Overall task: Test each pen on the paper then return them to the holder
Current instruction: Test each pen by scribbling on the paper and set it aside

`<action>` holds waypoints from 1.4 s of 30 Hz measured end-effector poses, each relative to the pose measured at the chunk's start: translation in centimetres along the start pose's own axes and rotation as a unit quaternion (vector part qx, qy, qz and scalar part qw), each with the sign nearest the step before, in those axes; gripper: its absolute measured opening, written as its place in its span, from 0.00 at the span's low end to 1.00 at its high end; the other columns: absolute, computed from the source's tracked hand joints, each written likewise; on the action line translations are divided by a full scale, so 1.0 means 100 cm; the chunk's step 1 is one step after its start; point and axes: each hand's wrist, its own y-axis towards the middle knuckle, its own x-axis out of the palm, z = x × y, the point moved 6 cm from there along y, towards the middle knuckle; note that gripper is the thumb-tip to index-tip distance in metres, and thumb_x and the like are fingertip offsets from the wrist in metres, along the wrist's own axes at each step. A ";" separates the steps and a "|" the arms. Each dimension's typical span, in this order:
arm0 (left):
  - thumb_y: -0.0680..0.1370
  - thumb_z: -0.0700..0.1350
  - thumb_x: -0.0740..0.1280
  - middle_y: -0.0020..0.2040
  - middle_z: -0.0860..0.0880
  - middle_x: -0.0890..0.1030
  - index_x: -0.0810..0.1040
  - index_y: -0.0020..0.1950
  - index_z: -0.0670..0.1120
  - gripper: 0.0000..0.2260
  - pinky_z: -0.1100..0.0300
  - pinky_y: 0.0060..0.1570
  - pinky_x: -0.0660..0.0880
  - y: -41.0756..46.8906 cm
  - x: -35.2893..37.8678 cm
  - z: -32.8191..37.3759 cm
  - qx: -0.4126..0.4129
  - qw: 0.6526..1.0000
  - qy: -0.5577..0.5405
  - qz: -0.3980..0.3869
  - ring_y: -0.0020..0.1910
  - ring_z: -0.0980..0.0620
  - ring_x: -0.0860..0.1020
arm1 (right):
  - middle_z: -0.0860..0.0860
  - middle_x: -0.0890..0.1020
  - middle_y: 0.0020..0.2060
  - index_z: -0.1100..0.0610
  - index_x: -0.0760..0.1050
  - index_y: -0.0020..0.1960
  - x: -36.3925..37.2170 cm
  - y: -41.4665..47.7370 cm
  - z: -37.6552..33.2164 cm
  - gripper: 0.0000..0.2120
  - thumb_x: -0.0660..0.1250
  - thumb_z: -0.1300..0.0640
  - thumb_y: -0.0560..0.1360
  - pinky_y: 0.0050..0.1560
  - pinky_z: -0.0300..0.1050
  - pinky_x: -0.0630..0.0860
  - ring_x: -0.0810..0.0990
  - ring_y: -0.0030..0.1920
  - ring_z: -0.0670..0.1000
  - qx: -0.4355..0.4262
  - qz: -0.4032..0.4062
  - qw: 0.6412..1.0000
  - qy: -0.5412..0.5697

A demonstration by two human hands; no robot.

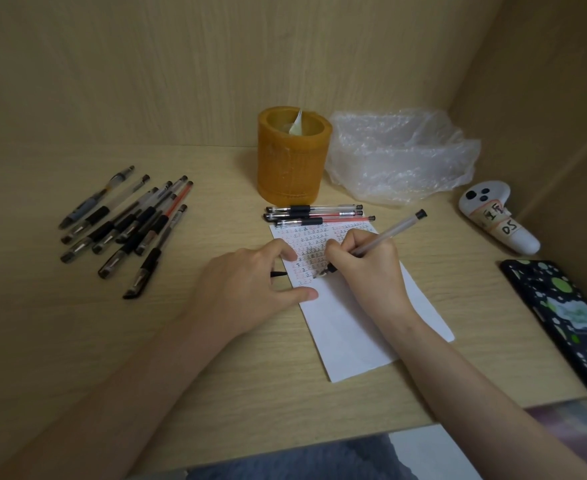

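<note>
Your right hand (361,265) pinches one pen (385,235) on the paper (354,323); left hand (250,289) spread flat. Three pens (316,215) by the holder (290,154), about ten in the pile (126,223).

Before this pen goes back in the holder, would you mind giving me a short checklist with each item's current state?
1. Pen gripped in right hand: ok.
2. Tip on the paper, among the test marks: ok.
3. Fresh mark from this pen visible: cannot tell, the hand covers the spot.
4. Paper held steady by left hand: ok.
5. Cap ready: cannot tell; a small black piece shows under the left hand, possibly the cap.
6. Holder upright and open-topped: ok, though something pale already sits inside.
</note>
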 end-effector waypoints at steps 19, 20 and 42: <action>0.72 0.60 0.63 0.38 0.60 0.72 0.69 0.61 0.57 0.19 0.63 0.39 0.70 -0.003 -0.009 0.008 0.040 0.992 -0.114 0.045 0.36 0.62 0.73 | 0.52 0.72 0.24 0.61 0.75 0.35 -0.008 0.005 -0.004 0.11 0.73 0.56 0.71 0.28 0.35 0.65 0.68 0.26 0.48 0.024 -0.019 0.987 0.158; 0.76 0.55 0.62 0.36 0.57 0.73 0.68 0.62 0.56 0.15 0.66 0.37 0.68 -0.003 -0.009 0.009 0.045 0.984 -0.165 0.044 0.34 0.61 0.72 | 0.52 0.74 0.26 0.61 0.78 0.39 -0.007 0.005 -0.005 0.10 0.73 0.54 0.70 0.28 0.36 0.66 0.69 0.27 0.49 0.031 -0.038 0.979 0.197; 0.71 0.45 0.71 0.42 0.56 0.81 0.76 0.54 0.55 0.13 0.67 0.42 0.76 0.000 -0.010 0.005 0.036 0.950 -0.301 0.072 0.42 0.61 0.80 | 0.45 0.77 0.24 0.61 0.77 0.41 0.007 -0.002 -0.019 0.03 0.69 0.65 0.73 0.25 0.29 0.65 0.71 0.24 0.40 0.009 -0.140 0.972 0.188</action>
